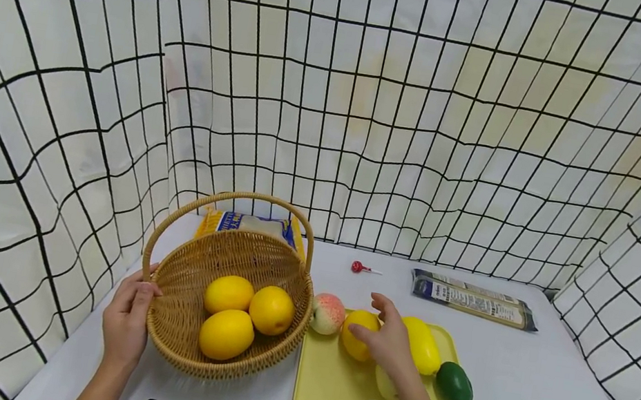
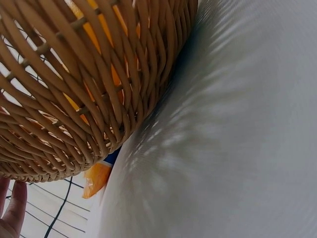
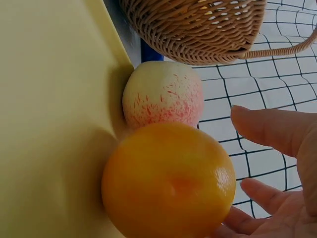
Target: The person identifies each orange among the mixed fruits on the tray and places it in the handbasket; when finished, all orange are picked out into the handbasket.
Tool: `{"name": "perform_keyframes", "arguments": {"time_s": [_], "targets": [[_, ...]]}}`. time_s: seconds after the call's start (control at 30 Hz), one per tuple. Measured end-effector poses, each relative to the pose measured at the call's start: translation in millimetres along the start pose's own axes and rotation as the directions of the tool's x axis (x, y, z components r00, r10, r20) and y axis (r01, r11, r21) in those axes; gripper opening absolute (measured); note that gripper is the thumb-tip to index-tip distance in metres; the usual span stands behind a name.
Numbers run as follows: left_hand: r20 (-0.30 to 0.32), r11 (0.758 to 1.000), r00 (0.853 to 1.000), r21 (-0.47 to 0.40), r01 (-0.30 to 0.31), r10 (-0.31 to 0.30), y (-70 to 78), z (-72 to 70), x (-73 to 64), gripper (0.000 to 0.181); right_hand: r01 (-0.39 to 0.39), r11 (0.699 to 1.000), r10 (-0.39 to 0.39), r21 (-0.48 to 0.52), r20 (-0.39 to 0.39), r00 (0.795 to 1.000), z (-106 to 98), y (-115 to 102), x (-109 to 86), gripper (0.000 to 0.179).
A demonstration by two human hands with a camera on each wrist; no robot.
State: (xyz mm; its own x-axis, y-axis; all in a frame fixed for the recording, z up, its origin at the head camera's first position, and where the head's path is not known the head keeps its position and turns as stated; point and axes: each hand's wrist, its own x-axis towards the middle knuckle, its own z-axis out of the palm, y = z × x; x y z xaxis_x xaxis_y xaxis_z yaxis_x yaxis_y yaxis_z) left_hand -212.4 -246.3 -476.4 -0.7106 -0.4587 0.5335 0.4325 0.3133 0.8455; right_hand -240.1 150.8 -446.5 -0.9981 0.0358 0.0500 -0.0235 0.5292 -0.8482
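Observation:
At its left rim, a wicker basket [image 1: 218, 370] is gripped by my left hand [image 1: 128, 316], thumb over the edge. The basket tilts up off the table and holds three yellow-orange fruits [image 1: 226, 334]. My right hand [image 1: 394, 347] reaches over the yellow tray [image 1: 327, 397], fingers loosely spread beside an orange [image 3: 168, 181]. In the right wrist view its thumb stands apart from the orange; whether the lower fingers touch it I cannot tell. Against that orange, on the tray's edge side, sits a pink-speckled peach [image 1: 328, 314].
On the tray's right lie a yellow lemon-like fruit [image 1: 422, 346], a dark green avocado-like fruit [image 1: 454, 385] and a pale fruit [image 1: 386, 384] partly under my arm. Behind are a red lollipop [image 1: 357, 267], a noodle packet [image 1: 474, 300] and a yellow-blue bag [image 1: 254, 224]. Black netting [image 1: 321, 116] surrounds the table.

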Motion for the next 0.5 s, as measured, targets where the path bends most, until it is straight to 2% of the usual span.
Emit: {"name": "perform_keyframes", "arguments": {"time_s": [0.2, 0.5], "targets": [[0.001, 1.000, 1.000, 0.004, -0.007, 0.007, 1.1, 1.9, 0.5, 0.028, -0.003, 1.000, 0.005, -0.019, 0.071, 0.997, -1, 12, -1.8, 0.074], [-0.019, 1.000, 1.000, 0.027, -0.012, 0.012, -4.6, 2.1, 1.6, 0.027, 0.002, 0.999, -0.004, 0.045, 0.040, 0.999, 9, 32, -7.8, 0.080]]}}
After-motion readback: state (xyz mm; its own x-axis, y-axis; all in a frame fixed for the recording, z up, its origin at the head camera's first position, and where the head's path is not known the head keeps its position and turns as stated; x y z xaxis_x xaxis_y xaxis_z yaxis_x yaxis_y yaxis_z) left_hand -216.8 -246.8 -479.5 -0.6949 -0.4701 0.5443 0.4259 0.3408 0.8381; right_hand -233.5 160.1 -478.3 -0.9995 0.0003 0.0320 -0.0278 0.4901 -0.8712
